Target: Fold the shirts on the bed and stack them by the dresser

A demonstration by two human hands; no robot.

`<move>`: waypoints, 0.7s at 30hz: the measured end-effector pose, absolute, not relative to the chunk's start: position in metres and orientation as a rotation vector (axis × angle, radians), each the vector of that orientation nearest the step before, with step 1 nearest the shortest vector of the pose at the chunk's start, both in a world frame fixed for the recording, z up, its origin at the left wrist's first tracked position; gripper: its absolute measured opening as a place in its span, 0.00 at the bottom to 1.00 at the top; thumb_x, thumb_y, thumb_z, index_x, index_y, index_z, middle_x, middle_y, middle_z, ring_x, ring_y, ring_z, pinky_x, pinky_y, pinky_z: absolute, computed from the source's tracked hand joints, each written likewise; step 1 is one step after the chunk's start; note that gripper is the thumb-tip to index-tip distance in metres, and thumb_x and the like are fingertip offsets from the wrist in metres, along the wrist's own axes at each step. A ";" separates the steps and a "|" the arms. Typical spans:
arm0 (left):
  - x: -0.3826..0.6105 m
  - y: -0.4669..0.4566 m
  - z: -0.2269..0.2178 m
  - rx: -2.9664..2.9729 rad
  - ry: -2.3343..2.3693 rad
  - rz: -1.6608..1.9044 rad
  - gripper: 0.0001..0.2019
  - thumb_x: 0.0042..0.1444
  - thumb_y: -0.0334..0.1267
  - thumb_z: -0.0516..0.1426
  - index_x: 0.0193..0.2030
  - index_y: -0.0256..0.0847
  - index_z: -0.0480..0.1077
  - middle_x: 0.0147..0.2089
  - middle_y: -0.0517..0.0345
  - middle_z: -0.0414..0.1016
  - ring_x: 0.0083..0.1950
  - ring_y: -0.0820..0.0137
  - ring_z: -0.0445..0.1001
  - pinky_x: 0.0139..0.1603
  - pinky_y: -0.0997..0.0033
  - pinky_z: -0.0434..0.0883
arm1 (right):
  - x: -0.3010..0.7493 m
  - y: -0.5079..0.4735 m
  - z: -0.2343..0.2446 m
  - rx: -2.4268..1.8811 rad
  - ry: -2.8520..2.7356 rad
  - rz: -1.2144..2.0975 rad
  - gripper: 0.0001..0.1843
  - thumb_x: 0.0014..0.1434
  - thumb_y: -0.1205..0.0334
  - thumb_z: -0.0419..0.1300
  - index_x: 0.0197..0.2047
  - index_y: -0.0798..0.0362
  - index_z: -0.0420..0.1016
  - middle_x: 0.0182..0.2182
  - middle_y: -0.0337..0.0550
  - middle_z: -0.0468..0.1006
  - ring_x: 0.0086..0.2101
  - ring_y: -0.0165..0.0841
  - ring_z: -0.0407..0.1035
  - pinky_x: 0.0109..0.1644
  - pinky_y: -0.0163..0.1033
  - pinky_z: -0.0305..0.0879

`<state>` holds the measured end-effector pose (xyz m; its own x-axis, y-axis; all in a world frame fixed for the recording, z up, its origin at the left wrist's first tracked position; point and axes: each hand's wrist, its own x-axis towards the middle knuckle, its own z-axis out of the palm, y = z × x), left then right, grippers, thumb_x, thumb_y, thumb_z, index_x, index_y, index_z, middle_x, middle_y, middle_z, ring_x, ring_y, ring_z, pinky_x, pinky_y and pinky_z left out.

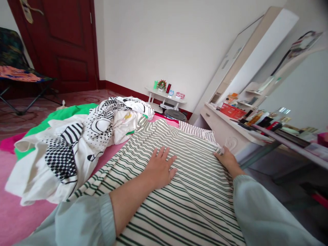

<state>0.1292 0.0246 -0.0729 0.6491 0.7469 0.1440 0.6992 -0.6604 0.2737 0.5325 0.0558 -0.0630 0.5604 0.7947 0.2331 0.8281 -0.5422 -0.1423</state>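
A dark red panelled door [69,41] fills the upper left of the frame, with a folding chair [11,48] before it at the left edge. A white wall [159,41] spans the top centre above a red baseboard [128,92]. Reddish patterned floor [43,114] shows at left; a low white stand [152,90] sits near centre, and a pale dresser [217,124] with a mirror [310,92] occupies the right.

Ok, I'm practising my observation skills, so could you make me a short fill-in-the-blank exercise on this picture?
The left hand lies spread on a cloth patterned with ____.
Of the chair and the dresser, the right hand is nearer the ____.
The sheet beneath the cloth is coloured ____.
Missing words: stripes; dresser; pink.
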 end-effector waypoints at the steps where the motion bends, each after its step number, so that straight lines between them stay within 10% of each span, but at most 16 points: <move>1: 0.129 0.025 -0.073 2.676 1.187 0.369 0.30 0.63 0.57 0.36 0.68 0.50 0.51 0.72 0.53 0.39 0.72 0.54 0.35 0.67 0.43 0.37 | 0.531 0.059 -0.063 -2.547 -1.393 -0.201 0.42 0.53 0.44 0.57 0.64 0.58 0.55 0.48 0.58 0.75 0.46 0.45 0.71 0.46 0.44 0.65; 9: 0.129 0.024 -0.071 2.669 1.200 0.347 0.30 0.63 0.57 0.35 0.69 0.50 0.50 0.72 0.53 0.38 0.72 0.55 0.36 0.68 0.45 0.37 | 0.520 0.084 -0.064 -2.617 -1.348 -0.255 0.19 0.54 0.57 0.55 0.44 0.59 0.76 0.40 0.57 0.78 0.42 0.44 0.72 0.43 0.40 0.64; 13: 0.129 0.025 -0.071 2.666 1.198 0.330 0.30 0.63 0.58 0.35 0.69 0.51 0.49 0.72 0.54 0.38 0.72 0.55 0.35 0.68 0.45 0.37 | 0.528 0.080 -0.064 -2.622 -1.209 -0.321 0.21 0.56 0.62 0.52 0.49 0.62 0.73 0.40 0.59 0.78 0.42 0.42 0.72 0.42 0.40 0.65; 17: 0.129 0.026 -0.072 2.665 1.196 0.325 0.30 0.63 0.58 0.35 0.69 0.51 0.49 0.73 0.54 0.38 0.72 0.55 0.35 0.68 0.45 0.37 | 0.545 0.056 -0.047 -2.631 -1.187 -0.263 0.25 0.55 0.53 0.55 0.52 0.58 0.71 0.38 0.54 0.79 0.41 0.41 0.73 0.42 0.40 0.66; 21: 0.130 0.027 -0.075 2.670 1.197 0.367 0.30 0.63 0.57 0.37 0.68 0.51 0.51 0.72 0.55 0.39 0.72 0.55 0.36 0.68 0.45 0.36 | 0.563 0.016 -0.031 -2.798 -1.148 -0.211 0.25 0.46 0.40 0.60 0.35 0.55 0.79 0.34 0.57 0.79 0.37 0.49 0.74 0.38 0.49 0.66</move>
